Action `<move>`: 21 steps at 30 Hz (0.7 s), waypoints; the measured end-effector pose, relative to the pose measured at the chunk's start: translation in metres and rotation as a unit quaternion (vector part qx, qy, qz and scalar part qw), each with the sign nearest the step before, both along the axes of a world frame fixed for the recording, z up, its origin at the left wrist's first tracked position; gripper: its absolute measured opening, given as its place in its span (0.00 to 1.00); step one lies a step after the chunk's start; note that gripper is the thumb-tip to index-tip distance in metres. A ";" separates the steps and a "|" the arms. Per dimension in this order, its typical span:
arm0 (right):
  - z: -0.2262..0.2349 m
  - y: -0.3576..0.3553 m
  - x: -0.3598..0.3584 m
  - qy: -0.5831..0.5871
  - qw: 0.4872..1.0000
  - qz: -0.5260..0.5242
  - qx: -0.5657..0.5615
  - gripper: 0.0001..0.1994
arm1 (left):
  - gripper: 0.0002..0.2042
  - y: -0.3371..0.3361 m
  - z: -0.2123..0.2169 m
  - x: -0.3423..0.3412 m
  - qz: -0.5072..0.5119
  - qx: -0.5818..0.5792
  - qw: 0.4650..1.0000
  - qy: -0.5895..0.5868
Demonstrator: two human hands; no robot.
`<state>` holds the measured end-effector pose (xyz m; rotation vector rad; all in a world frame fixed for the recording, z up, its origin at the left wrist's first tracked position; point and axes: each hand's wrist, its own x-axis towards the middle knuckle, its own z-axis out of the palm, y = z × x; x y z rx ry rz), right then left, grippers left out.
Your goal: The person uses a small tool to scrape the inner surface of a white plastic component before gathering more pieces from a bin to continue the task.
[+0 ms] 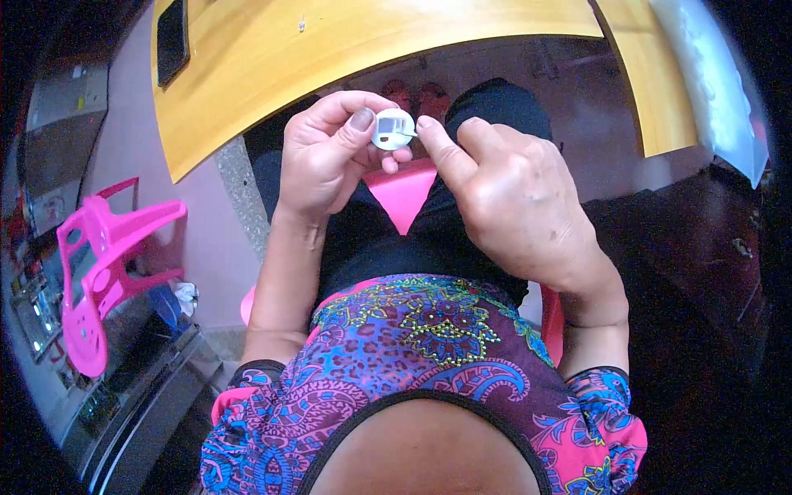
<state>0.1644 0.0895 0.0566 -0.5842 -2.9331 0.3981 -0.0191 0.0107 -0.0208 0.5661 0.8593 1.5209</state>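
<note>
Between the thumb and fingers of my left hand (334, 153) is a small round white disc (393, 122), with a grey, window-like patch and a small dark spot on its face. My right hand (516, 186) comes in from the right, its thumb and forefinger tips close together at the disc's right edge. A thin pale tip shows there against the disc; what my right fingers grip is too small to name. Both hands are above my lap, short of the table's edge. Below the disc, a pink triangular piece (402, 198) lies between my legs.
A yellow wooden table (396, 29) curves across the far side, with a dark phone (173, 41) at its left and a tiny clear object (302, 25) farther in. A pink plastic stool (107, 247) stands tipped at the left. A pale plastic sheet (714, 74) hangs at the right.
</note>
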 end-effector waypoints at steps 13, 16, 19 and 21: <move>-0.003 -0.004 0.000 -0.067 0.997 0.034 0.035 0.21 | 0.07 0.002 0.001 0.012 0.006 0.024 0.987 0.157; -0.004 0.001 -0.001 -0.077 0.995 0.060 0.021 0.19 | 0.05 0.003 0.008 0.018 0.034 0.047 0.971 0.233; -0.004 0.005 -0.001 -0.086 0.993 0.080 0.007 0.16 | 0.04 0.006 0.012 0.022 0.040 0.038 0.942 0.330; -0.004 0.009 0.000 -0.087 0.992 0.089 0.011 0.15 | 0.02 0.009 0.009 0.025 0.027 0.063 0.907 0.415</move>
